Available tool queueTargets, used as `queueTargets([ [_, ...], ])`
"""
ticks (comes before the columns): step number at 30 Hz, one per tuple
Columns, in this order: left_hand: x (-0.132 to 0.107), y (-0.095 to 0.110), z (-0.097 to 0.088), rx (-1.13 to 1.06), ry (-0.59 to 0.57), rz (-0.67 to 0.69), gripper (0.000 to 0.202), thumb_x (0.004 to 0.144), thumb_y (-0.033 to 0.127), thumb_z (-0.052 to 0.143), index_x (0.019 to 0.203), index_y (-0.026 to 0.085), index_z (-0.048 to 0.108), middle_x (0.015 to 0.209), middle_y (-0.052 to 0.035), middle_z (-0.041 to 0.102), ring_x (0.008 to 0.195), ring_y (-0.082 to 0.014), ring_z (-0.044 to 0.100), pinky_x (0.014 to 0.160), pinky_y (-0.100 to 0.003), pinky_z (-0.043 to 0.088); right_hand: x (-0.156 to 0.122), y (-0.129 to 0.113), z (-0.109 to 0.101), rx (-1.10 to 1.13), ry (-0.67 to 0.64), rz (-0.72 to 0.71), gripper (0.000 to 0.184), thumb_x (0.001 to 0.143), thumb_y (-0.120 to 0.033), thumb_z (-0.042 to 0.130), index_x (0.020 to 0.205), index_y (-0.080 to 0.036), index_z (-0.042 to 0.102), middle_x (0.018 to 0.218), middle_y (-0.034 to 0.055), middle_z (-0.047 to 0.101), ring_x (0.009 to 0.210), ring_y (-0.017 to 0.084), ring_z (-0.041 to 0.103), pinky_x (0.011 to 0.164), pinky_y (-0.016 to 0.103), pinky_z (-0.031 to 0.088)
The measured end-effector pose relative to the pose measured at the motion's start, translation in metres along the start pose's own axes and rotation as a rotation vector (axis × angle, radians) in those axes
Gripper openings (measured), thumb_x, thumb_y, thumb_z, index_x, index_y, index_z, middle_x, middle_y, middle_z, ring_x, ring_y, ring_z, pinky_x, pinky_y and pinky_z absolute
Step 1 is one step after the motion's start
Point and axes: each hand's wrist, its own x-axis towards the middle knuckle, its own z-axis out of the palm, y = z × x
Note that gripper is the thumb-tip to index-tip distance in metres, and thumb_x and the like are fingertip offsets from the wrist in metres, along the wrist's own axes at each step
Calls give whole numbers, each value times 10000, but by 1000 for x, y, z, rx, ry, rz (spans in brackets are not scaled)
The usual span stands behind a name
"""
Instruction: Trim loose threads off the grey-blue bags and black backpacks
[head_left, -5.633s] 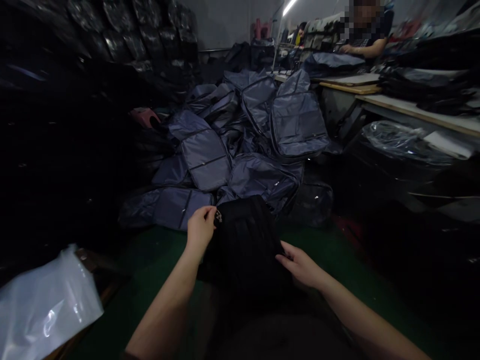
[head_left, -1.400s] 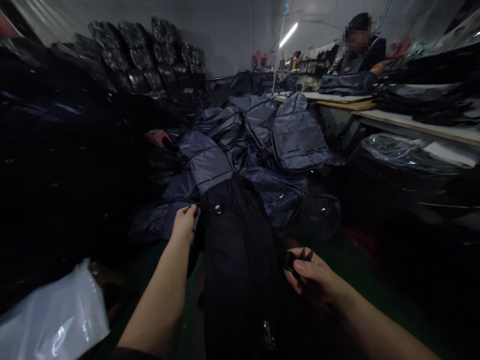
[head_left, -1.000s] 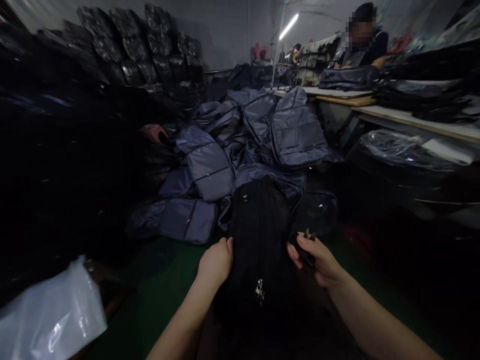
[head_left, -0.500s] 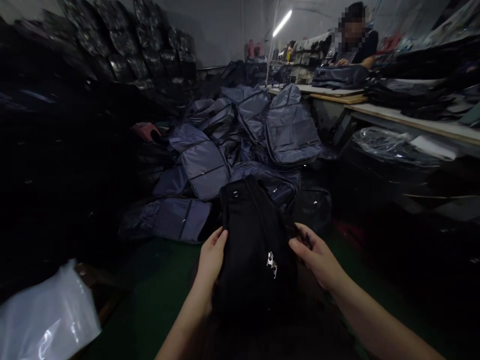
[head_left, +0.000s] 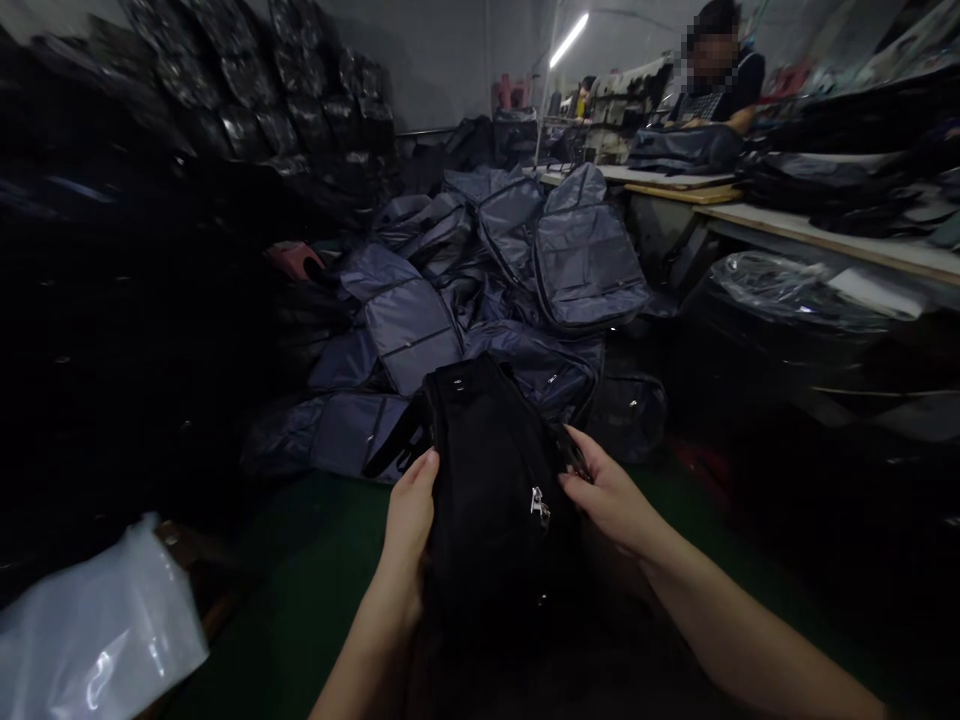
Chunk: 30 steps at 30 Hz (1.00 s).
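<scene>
A black backpack (head_left: pixel 487 470) is held in front of me, with silver zipper pulls (head_left: pixel 538 505) on its right side. My left hand (head_left: pixel 411 505) grips its left edge, thumb on top and the other fingers hidden beneath. On the opposite edge, my right hand (head_left: pixel 604 495) is closed around the fabric near the zipper. A dark strap (head_left: pixel 401 435) sticks out on the left of the backpack. The lower end of the backpack fades into shadow.
Beyond the backpack lies a heap of bags (head_left: pixel 420 330) with grey-blue linings. A clear plastic bag (head_left: pixel 105 630) sits at lower left, on the green floor's (head_left: pixel 292 600) side. At upper right, a person (head_left: pixel 720 80) works at a table (head_left: pixel 825 230). Wrapped bundles (head_left: pixel 247 80) are stacked at the back left.
The backpack has tilted and shifted slightly left, and its left strap now shows. Both hands have moved a little left with it, still gripping its edges.
</scene>
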Motion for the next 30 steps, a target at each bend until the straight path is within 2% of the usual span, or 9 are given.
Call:
queueTargets([
  [5,4,-5,-12,-143,23,-56,363,777,408,628,1090,225,636,1148,-65,646,1046,-240,606,923,-396,481,1,6,-12,75,183,-53,631,731,-205,630,1317,-275,408,638,-80,384,496,57,350,454,168,323],
  [10,6,-8,-9,-200,20,-67,360,763,369,655,1091,223,634,1133,-59,655,1044,-235,607,941,-379,474,-1,9,-25,28,223,-32,535,736,-215,619,1249,-254,470,613,-81,380,462,47,343,395,151,255],
  [18,-6,3,4,-197,64,-109,378,760,354,659,1115,232,618,1117,-42,662,1001,-231,625,897,-350,505,-6,19,-33,-21,223,37,458,741,-235,613,1185,-244,502,631,-75,362,460,57,331,398,167,237],
  [21,-13,13,6,-189,62,-113,397,768,338,653,1145,227,600,1113,-56,662,988,-221,631,901,-355,499,-12,26,-37,-88,174,14,448,790,-237,571,1226,-254,473,674,-63,356,503,65,333,447,182,279],
  [24,-21,31,11,-194,46,-102,406,771,310,653,1160,215,589,1140,-71,646,1009,-217,622,928,-364,478,-24,35,-38,-245,97,-119,432,825,-214,526,1250,-252,458,678,-54,343,551,85,337,516,208,322],
  [27,-31,56,20,-230,-38,-38,406,790,333,626,1179,230,576,1192,-61,617,1044,-214,602,923,-346,478,-40,48,-28,-391,-34,-261,452,835,-165,472,1276,-251,429,657,-50,361,589,104,379,585,228,366],
  [30,-38,81,26,-215,-190,20,479,770,348,639,1225,233,543,1096,-57,661,932,-213,642,812,-327,523,-48,66,-6,-415,-249,-336,581,799,-106,434,1352,-244,320,700,-33,473,614,111,463,602,229,414],
])
